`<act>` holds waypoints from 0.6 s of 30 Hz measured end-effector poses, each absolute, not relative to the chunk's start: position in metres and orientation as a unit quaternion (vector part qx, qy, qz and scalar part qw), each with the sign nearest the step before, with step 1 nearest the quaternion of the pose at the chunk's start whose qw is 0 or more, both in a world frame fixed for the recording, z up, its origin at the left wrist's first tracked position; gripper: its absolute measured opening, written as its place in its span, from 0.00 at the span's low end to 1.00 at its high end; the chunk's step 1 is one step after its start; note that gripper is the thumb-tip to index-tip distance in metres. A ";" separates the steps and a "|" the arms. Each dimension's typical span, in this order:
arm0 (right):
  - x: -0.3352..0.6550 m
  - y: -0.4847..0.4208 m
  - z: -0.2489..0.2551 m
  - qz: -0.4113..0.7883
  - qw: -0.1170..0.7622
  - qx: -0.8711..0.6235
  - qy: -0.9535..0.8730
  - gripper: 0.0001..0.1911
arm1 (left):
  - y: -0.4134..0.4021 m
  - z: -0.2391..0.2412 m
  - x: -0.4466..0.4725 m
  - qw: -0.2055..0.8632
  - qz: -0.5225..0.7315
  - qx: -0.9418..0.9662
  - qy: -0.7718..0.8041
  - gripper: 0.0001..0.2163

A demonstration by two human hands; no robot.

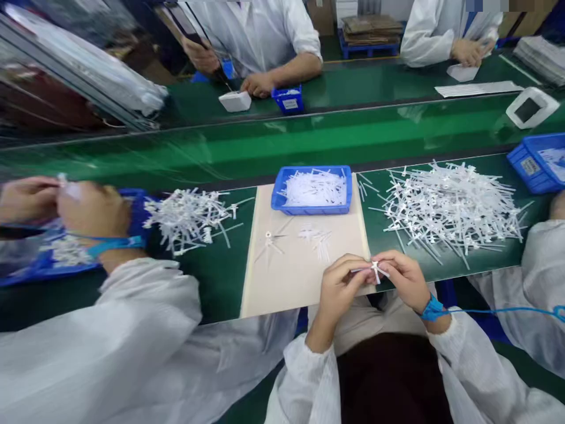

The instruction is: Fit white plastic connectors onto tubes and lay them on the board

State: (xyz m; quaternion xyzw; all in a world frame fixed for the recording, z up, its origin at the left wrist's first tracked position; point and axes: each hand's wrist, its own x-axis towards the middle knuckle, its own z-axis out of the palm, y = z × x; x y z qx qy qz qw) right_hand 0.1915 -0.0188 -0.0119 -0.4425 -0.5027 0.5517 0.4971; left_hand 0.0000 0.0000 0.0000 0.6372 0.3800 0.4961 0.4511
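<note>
I work in a factory assembly hall: white-smocked co-workers, long green tabletop, blue parts bins, cardboard stacks.

At twelve o'clock on the smooth, matt, wood-like board sat a faintly glossy blue plastic tray; toward three, piled white pieces looked like smooth plastic; at six, a sleeve showed matt, wrinkled cloth.

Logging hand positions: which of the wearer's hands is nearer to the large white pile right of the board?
Right. The right hand is just short of the large white pile; the left hand is farther left, at the near edge of the beige board.
</note>
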 end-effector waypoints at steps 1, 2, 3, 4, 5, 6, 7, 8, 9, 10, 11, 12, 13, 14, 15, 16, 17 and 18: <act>0.191 -0.018 -0.013 0.554 0.502 -0.441 -0.496 0.14 | 0.000 -0.002 -0.001 0.442 0.518 0.625 0.382 0.05; 0.190 -0.018 -0.015 0.555 0.507 -0.439 -0.492 0.14 | 0.000 -0.005 -0.002 0.434 0.536 0.614 0.384 0.05; 0.190 -0.018 -0.016 0.554 0.512 -0.438 -0.490 0.14 | 0.000 -0.007 -0.003 0.428 0.551 0.604 0.386 0.06; 0.189 -0.018 -0.016 0.551 0.516 -0.437 -0.489 0.14 | 0.000 -0.008 -0.003 0.423 0.563 0.595 0.387 0.07; 0.188 -0.018 -0.017 0.546 0.521 -0.437 -0.490 0.14 | 0.000 -0.009 -0.004 0.420 0.575 0.584 0.390 0.08; 0.188 -0.019 -0.017 0.539 0.525 -0.436 -0.493 0.14 | 0.000 -0.010 -0.004 0.419 0.582 0.576 0.392 0.08; 0.188 -0.020 -0.016 0.534 0.527 -0.433 -0.500 0.15 | 0.000 -0.009 -0.003 0.420 0.583 0.573 0.394 0.08; 0.187 -0.021 -0.016 0.532 0.526 -0.428 -0.508 0.16 | 0.000 -0.009 -0.003 0.423 0.579 0.574 0.396 0.08; 0.187 -0.022 -0.016 0.533 0.522 -0.421 -0.516 0.17 | 0.000 -0.007 -0.002 0.424 0.573 0.577 0.398 0.07; 0.187 -0.023 -0.015 0.536 0.515 -0.415 -0.524 0.17 | 0.000 -0.006 -0.001 0.424 0.565 0.582 0.401 0.07; 0.187 -0.024 -0.015 0.540 0.507 -0.412 -0.531 0.18 | 0.000 -0.004 0.000 0.423 0.557 0.588 0.406 0.06; 0.187 -0.024 -0.015 0.542 0.499 -0.412 -0.536 0.18 | 0.000 -0.002 0.001 0.422 0.549 0.592 0.413 0.06; 0.187 -0.024 -0.014 0.541 0.493 -0.415 -0.541 0.18 | 0.000 -0.001 0.001 0.422 0.541 0.595 0.420 0.05; 0.187 -0.023 -0.014 0.534 0.489 -0.420 -0.547 0.17 | 0.000 0.000 0.002 0.421 0.533 0.597 0.427 0.05; 0.187 -0.022 -0.014 0.521 0.488 -0.426 -0.557 0.16 | 0.000 0.001 0.003 0.421 0.527 0.598 0.433 0.06; 0.188 -0.020 -0.013 0.505 0.488 -0.431 -0.567 0.15 | 0.000 0.002 0.003 0.421 0.522 0.599 0.438 0.06; 0.188 -0.019 -0.013 0.489 0.489 -0.434 -0.577 0.14 | 0.000 0.002 0.004 0.422 0.518 0.599 0.442 0.06; 0.189 -0.017 -0.012 0.477 0.490 -0.436 -0.585 0.13 | 0.000 0.002 0.004 0.421 0.516 0.599 0.444 0.06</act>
